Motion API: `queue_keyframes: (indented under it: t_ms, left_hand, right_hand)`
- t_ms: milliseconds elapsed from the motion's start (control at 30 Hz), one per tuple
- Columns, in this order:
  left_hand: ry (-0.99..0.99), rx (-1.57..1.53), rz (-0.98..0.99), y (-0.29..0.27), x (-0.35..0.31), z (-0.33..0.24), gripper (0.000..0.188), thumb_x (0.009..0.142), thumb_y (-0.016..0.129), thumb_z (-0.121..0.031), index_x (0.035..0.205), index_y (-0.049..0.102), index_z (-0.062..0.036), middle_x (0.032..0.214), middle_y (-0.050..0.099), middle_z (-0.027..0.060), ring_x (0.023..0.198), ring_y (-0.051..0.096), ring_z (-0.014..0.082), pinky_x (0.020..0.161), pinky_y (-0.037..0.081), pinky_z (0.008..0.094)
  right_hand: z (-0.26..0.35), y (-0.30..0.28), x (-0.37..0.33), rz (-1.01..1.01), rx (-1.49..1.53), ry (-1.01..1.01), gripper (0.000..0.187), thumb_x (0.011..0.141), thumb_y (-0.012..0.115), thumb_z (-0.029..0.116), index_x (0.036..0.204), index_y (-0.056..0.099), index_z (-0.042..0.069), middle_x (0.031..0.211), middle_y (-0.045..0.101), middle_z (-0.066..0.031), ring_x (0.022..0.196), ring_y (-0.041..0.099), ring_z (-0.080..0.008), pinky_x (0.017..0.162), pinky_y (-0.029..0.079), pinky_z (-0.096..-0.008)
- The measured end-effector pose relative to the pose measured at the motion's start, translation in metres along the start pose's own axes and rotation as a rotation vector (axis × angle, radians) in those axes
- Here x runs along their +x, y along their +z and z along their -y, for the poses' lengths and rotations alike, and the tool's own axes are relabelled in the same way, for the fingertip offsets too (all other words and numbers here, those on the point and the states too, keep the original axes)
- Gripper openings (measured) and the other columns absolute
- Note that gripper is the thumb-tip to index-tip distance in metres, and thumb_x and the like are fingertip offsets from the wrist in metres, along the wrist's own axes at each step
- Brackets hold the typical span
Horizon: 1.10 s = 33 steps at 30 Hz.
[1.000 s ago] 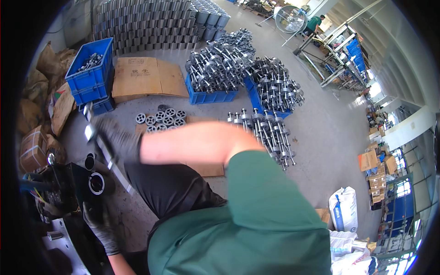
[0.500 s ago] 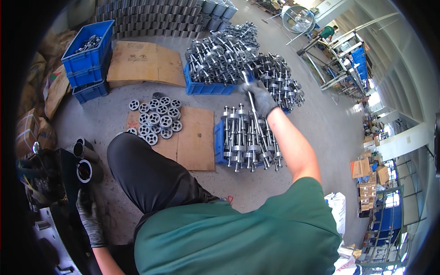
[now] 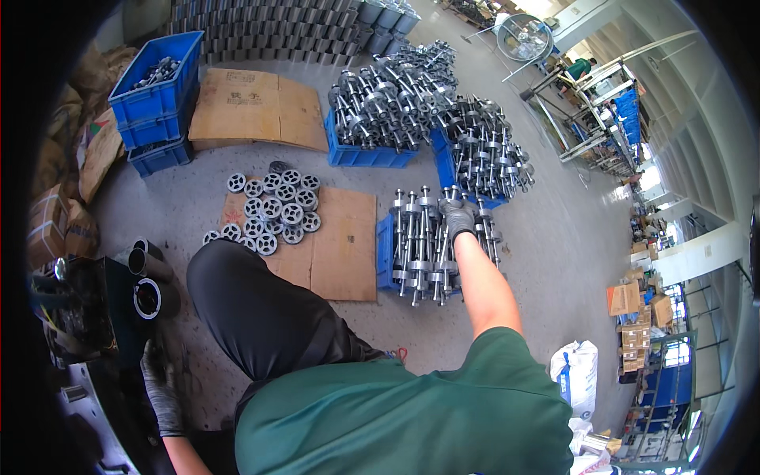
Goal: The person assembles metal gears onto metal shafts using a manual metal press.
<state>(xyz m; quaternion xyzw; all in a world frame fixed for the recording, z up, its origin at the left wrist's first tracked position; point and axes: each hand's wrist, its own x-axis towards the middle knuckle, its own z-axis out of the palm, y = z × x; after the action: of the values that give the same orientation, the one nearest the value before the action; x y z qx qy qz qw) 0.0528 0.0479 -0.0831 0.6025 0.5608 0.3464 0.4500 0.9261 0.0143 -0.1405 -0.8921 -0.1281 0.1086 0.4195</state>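
The right hand (image 3: 459, 219) (gloved, arm stretched far forward) grips a steel shaft (image 3: 449, 237) atop the blue crate (image 3: 385, 253) on the floor, its long axis running away from the person. The left hand (image 3: 161, 389) rests low beside the dark machine (image 3: 87, 317), well apart, fingers loose and holding nothing I can tell.

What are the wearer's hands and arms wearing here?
Both hands wear dark grey work gloves: left hand, right hand. Forearms are bare past the glove cuffs. The green shirt has short sleeves, the right one ending near the elbow. No markings visible.
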Motion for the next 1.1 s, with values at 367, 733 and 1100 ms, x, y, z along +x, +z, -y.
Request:
queue_keyframes:
  t_ms: [367, 733, 1100]
  left_hand:
    - [-0.003, 0.206, 0.101, 0.023, 0.017, 0.006, 0.065, 0.098, 0.057, 0.001, 0.159, 0.035, -0.0009, 0.16, 0.042, 0.0174, 0.151, 0.038, 0.0282, 0.126, 0.028, 0.0396]
    - [-0.248, -0.099, 0.137, 0.025, 0.034, 0.064, 0.079, 0.087, 0.051, 0.016, 0.161, 0.033, -0.004, 0.165, 0.04, 0.0152, 0.153, 0.037, 0.0276, 0.127, 0.026, 0.0384]
    - [-0.164, 0.074, 0.252, 0.026, 0.042, 0.054, 0.076, 0.091, 0.047, 0.018, 0.162, 0.032, -0.0047, 0.164, 0.04, 0.0161, 0.152, 0.038, 0.0265, 0.124, 0.032, 0.0376]
  right_hand:
    - [-0.003, -0.034, -0.047, -0.127, -0.878, -0.11, 0.083, 0.094, 0.061, 0.063, 0.159, 0.036, 0.018, 0.151, 0.051, -0.0232, 0.135, 0.053, -0.0461, 0.111, 0.042, -0.06]
    - [-0.019, -0.027, -0.063, -0.088, -0.904, -0.151, 0.079, 0.096, 0.064, 0.046, 0.159, 0.035, 0.008, 0.142, 0.052, -0.0256, 0.125, 0.058, -0.0443, 0.103, 0.05, -0.0536]
    - [-0.012, -0.024, -0.058, -0.059, -0.919, -0.103, 0.045, 0.1, 0.057, 0.032, 0.138, 0.06, 0.009, 0.139, 0.054, -0.0255, 0.122, 0.062, -0.044, 0.1, 0.052, -0.0535]
